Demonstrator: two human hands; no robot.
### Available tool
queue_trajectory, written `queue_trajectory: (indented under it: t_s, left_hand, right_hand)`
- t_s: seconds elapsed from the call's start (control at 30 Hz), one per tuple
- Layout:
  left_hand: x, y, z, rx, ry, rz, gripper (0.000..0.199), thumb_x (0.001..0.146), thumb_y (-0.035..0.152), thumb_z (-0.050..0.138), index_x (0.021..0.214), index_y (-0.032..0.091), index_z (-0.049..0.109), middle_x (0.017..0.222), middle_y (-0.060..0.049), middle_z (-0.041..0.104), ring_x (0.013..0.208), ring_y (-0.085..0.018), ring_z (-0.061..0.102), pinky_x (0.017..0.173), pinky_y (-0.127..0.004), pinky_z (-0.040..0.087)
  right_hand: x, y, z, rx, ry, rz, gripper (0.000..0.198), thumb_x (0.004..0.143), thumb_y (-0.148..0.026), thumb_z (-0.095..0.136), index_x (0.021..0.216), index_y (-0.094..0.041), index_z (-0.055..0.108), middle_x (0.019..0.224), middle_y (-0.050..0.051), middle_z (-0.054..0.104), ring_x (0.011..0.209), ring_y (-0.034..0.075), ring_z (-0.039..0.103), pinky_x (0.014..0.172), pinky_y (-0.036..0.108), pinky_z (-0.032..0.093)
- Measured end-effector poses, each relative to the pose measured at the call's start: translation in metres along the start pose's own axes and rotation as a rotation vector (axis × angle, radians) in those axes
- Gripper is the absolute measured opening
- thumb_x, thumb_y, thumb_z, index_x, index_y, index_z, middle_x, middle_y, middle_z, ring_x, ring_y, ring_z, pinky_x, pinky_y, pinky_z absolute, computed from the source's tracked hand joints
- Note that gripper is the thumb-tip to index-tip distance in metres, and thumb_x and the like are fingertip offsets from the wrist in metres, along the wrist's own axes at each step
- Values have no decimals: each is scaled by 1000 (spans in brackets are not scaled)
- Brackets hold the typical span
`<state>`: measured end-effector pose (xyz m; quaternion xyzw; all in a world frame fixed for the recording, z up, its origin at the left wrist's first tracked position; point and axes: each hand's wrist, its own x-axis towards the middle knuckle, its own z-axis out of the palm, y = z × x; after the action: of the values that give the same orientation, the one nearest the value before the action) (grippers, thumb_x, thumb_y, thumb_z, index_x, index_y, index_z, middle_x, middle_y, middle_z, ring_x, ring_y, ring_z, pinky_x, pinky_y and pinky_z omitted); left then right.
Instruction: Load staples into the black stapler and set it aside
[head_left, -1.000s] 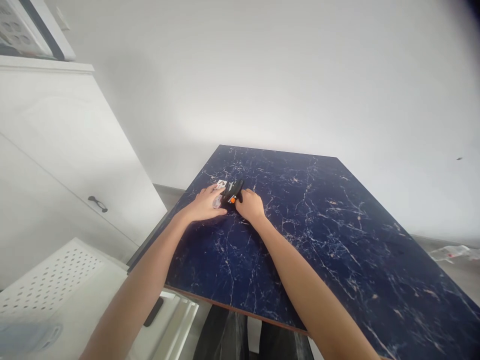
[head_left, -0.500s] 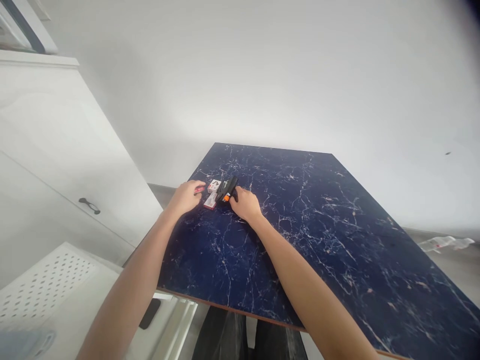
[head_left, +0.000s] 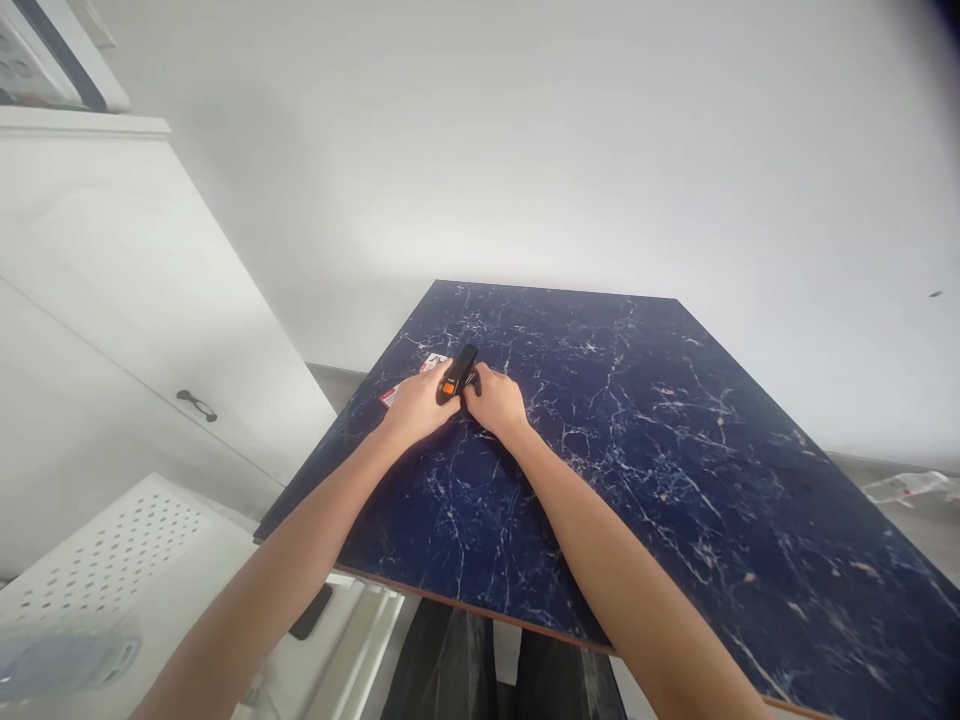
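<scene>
Both my hands are around a small black stapler [head_left: 466,362] with an orange part, over the left half of the blue marbled table [head_left: 600,440]. My left hand [head_left: 422,404] grips its near left side, fingers closed by the orange part. My right hand [head_left: 496,398] is curled around its right side. Just behind my left hand lies a small white and red box [head_left: 433,361]. A second flat white and red box [head_left: 389,396] shows only at its edge beside the same hand. My fingers hide much of the stapler's lower part.
A white cabinet [head_left: 150,300] with a dark handle [head_left: 197,405] stands to the left. Below it are a white perforated surface [head_left: 127,540] and a dark phone-like object [head_left: 311,612]. Clear plastic packaging [head_left: 911,488] lies beyond the table's right edge. A white wall rises behind.
My left hand has moved right from beside the boxes onto the stapler. The small red thing it held no longer shows. The stapler looks more closed and upright in my right hand.
</scene>
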<state>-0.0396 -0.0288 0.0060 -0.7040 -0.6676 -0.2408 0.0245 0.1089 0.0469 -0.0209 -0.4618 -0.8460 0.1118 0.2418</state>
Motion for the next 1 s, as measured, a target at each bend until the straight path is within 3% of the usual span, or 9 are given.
queue_trajectory:
  t_s: [0.17, 0.33, 0.53, 0.7, 0.8, 0.9, 1.0]
  left_hand:
    - [3, -5, -2, 87, 22, 9, 48, 86, 37, 68, 132, 26, 62, 111, -7, 73, 109, -34, 61, 98, -46, 45]
    - [11, -43, -1, 55, 156, -107, 40, 99, 37, 50, 133, 22, 64, 131, -9, 67, 118, -29, 59, 105, -43, 43]
    - [18, -60, 8, 103, -104, -116, 45, 102, 37, 44, 145, 33, 56, 132, -6, 68, 122, -32, 58, 101, -45, 44]
    - [27, -56, 8, 113, -113, -105, 57, 99, 20, 40, 155, 27, 42, 139, -10, 63, 130, -34, 52, 103, -49, 42]
    - [28, -38, -3, 52, 64, -34, 56, 97, 16, 39, 153, 20, 43, 146, -10, 57, 133, -31, 49, 109, -48, 39]
    - [24, 12, -13, -33, 235, 71, 46, 102, 22, 38, 146, 19, 51, 142, -9, 59, 132, -27, 51, 112, -45, 38]
    - [16, 79, -4, -100, 45, 336, 40, 105, 27, 37, 138, 25, 58, 136, -5, 64, 127, -24, 55, 111, -43, 40]
  right_hand:
    - [1, 5, 5, 58, 58, -29, 32, 88, -25, 51, 118, -18, 60, 109, 11, 70, 97, 27, 63, 85, 35, 47]
    - [5, 10, 8, 65, 147, -36, 27, 84, -20, 54, 108, -17, 67, 106, 12, 69, 101, 30, 57, 97, 40, 44]
    - [0, 13, 5, 215, 265, 24, 29, 85, -12, 48, 102, -19, 70, 105, 9, 70, 104, 28, 55, 96, 38, 44]
    - [-27, 39, -26, 167, 150, -50, 28, 87, -16, 50, 106, -20, 71, 108, 7, 71, 107, 26, 56, 100, 38, 43]
    - [-52, 68, -60, 94, 65, -83, 31, 91, -22, 50, 117, -20, 69, 118, 8, 69, 114, 26, 56, 105, 40, 42]
    - [-76, 94, -91, 72, -59, -83, 39, 94, -31, 52, 131, -24, 62, 131, 8, 63, 122, 27, 57, 107, 43, 43]
    - [-95, 110, -111, 149, -168, -62, 67, 92, -41, 58, 155, -29, 37, 145, 10, 54, 119, 29, 62, 103, 45, 49]
